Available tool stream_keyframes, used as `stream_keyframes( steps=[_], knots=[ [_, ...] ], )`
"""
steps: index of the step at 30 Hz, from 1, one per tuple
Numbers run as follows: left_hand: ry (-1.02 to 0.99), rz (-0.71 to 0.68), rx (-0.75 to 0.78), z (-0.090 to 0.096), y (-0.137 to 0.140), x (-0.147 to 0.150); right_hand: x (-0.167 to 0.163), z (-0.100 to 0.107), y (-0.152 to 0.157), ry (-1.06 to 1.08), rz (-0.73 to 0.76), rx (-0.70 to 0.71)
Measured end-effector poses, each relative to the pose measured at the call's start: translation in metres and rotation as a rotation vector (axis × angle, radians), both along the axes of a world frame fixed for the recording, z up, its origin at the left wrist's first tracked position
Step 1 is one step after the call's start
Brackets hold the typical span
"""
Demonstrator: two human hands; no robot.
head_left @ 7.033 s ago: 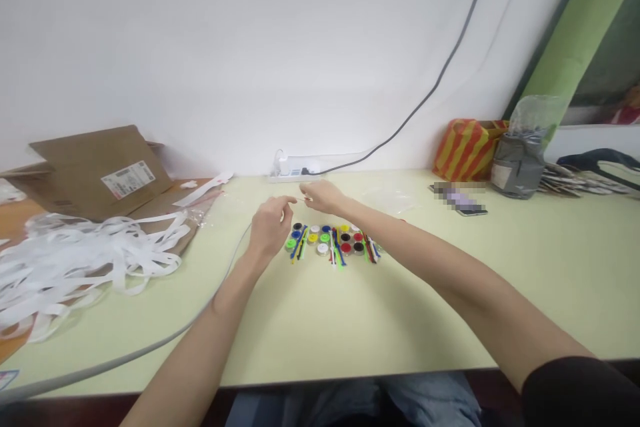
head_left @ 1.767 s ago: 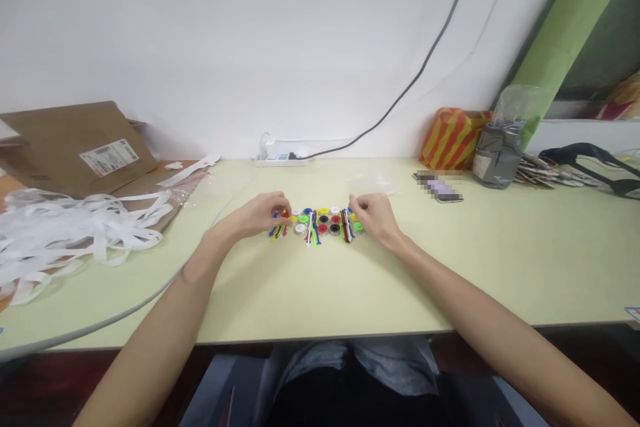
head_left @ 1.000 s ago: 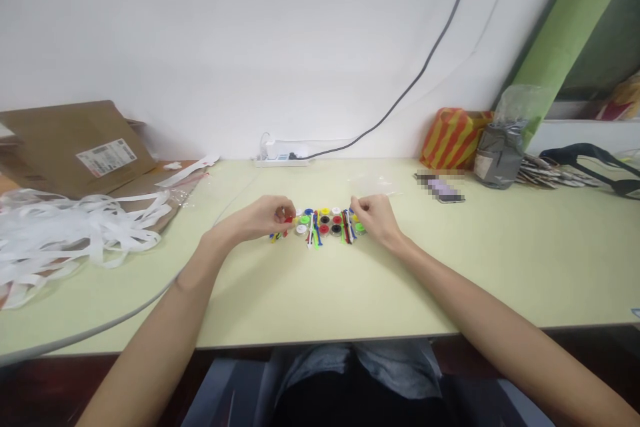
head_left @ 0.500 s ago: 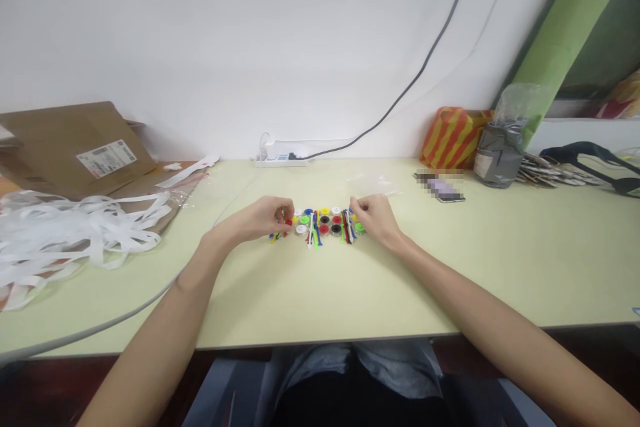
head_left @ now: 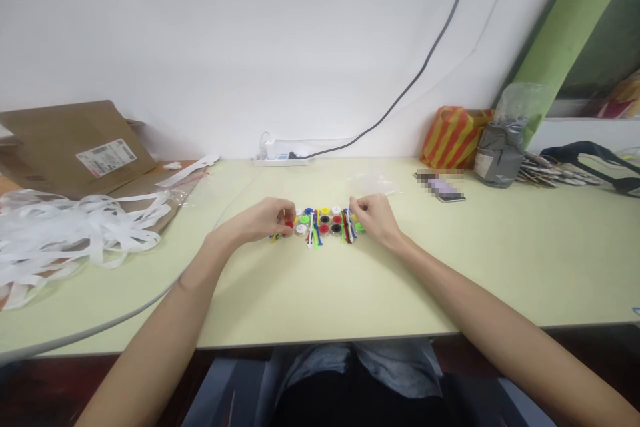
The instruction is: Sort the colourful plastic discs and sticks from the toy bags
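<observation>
On the pale table, several small round discs (head_left: 325, 219) in red, black, white, yellow, green and blue, with clear rims, sit close together in a block. Two bundles of thin coloured plastic strips, a left bundle (head_left: 315, 230) and a right bundle (head_left: 347, 227), lie across the discs. My left hand (head_left: 273, 219) is curled at the left end, thumb and fingers around a red disc (head_left: 289, 225); more coloured strips (head_left: 275, 237) poke out beneath it. At the right end my right hand (head_left: 376, 217) is closed, its fingertips beside a green disc (head_left: 359, 228); what they pinch is hidden.
A clear plastic bag (head_left: 375, 182) and a phone (head_left: 443, 188) lie behind on the right, near a striped bag (head_left: 450, 137) and a grey package (head_left: 497, 155). White straps (head_left: 80, 227) and a cardboard box (head_left: 75, 147) occupy the left. A power strip (head_left: 283, 160) rests by the wall.
My left hand has shifted very slightly, its wrist a little lower and the fingers still around the red disc. My right hand and the block of discs look unmoved.
</observation>
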State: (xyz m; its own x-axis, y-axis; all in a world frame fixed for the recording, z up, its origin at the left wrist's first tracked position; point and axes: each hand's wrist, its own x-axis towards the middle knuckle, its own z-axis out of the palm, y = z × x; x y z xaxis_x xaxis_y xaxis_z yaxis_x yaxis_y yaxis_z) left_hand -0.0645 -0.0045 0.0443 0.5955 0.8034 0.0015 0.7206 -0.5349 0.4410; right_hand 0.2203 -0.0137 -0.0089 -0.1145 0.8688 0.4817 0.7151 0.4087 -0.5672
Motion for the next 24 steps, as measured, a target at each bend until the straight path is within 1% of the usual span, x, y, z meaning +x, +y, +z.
stream_keyframes(
  steps=[9,16,24],
  knots=[
    [0.026,-0.007,0.01,0.0018,-0.0023,0.0016,-0.0013,0.0025,-0.0025,-0.003,-0.008,-0.02],
    [0.003,-0.008,0.009,0.0039,-0.0043,0.0017,-0.0008,0.0024,-0.002,-0.017,-0.008,-0.028],
    [-0.009,-0.05,-0.031,0.0014,-0.0026,0.0017,-0.001,0.0017,-0.0017,-0.005,0.003,-0.023]
  ],
)
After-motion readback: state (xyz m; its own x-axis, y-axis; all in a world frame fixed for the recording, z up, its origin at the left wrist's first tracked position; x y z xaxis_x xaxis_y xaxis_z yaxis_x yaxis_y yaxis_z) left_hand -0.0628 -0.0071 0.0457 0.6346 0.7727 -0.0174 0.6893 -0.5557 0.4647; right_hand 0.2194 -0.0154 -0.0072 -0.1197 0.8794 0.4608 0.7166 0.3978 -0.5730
